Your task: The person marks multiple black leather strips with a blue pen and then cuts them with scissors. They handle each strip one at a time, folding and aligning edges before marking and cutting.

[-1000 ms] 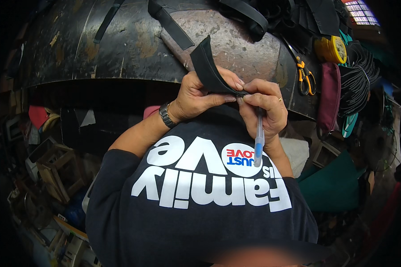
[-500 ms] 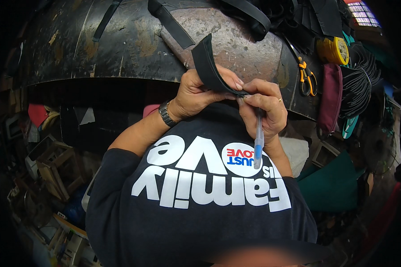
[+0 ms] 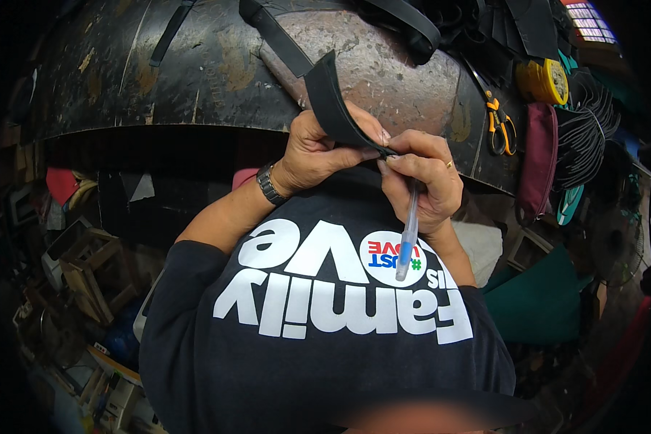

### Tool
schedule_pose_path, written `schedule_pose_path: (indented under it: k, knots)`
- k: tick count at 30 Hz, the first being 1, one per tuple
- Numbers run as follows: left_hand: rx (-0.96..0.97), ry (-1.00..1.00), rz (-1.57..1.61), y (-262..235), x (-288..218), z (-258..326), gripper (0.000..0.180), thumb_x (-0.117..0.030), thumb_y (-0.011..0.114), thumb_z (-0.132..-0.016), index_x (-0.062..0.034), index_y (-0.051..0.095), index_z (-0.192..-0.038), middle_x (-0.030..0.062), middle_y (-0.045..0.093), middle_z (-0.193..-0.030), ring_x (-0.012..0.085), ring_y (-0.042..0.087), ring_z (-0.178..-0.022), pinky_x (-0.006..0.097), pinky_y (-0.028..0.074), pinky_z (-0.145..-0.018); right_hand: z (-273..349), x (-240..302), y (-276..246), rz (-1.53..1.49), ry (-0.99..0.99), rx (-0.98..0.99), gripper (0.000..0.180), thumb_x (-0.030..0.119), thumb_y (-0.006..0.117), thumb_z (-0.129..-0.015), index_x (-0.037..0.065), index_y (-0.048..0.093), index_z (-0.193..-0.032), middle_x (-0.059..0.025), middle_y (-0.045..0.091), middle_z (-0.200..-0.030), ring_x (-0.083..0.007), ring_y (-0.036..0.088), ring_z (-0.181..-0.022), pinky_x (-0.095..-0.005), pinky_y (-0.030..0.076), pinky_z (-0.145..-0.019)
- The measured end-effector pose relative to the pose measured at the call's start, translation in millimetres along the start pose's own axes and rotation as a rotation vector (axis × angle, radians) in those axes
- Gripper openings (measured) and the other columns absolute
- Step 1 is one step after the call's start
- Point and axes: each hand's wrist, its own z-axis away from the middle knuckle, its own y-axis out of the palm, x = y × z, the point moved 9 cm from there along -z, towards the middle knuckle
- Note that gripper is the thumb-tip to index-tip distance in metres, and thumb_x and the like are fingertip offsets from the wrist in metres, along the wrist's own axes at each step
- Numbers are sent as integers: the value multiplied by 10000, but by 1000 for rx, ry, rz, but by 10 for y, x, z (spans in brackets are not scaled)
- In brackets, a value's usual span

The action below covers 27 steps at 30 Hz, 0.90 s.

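A black strap [image 3: 333, 101] curves up from between my two hands, its free end pointing away from me. My left hand [image 3: 312, 150] is closed on it, thumb below and fingers behind. My right hand [image 3: 430, 173] pinches the strap's near end with thumb and forefinger, close beside the left fingertips. In the same right hand a clear pen [image 3: 408, 242] with a blue part hangs down in front of my shirt. What the right fingertips do at the strap's end is too small to make out.
A dark, worn worktable [image 3: 217, 79] lies beyond my hands, with another black strap [image 3: 278, 40] on it. To the right are orange-handled scissors [image 3: 499, 126], a yellow tub [image 3: 542, 81], a maroon pouch [image 3: 537, 159] and a bundle of black cords [image 3: 586, 130].
Both hands and the strap have shifted slightly left. The pen has swung, its lower end now further left. Both hands keep their grip.
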Motion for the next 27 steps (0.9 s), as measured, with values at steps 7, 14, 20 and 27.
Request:
schedule_pose_path:
  k: [7,14,20,27]
  knots:
    - [-49,-67,7,-21,44,32,140,-1,656,-788,-24,670,-926,116,647,-930,212,631,-908,330,521,-817,15,34,25,35,27,18,276,-73,760,-679,39,611,-883,-128,626,-958,-166,621,-787,-240,497,-650]
    - [-30,-47,-27,-13,28,30,141,-4,654,-792,-27,665,-931,113,644,-920,211,629,-890,333,519,-801,22,54,30,40,-21,3,285,-67,757,-677,29,603,-897,-132,619,-932,-169,622,-729,-237,491,-591]
    - [-56,-108,12,-24,80,64,136,-12,658,-803,-22,664,-938,112,645,-923,209,624,-901,326,510,-812,40,16,38,2,21,-9,296,-72,749,-684,29,593,-914,-133,623,-921,-173,626,-738,-241,492,-597]
    - [-38,-97,2,-4,92,74,146,-18,619,-838,-12,637,-983,87,601,-944,171,583,-885,290,483,-787,46,-18,49,-1,46,-1,281,-87,721,-736,30,566,-940,-126,625,-918,-140,611,-757,-225,489,-627]
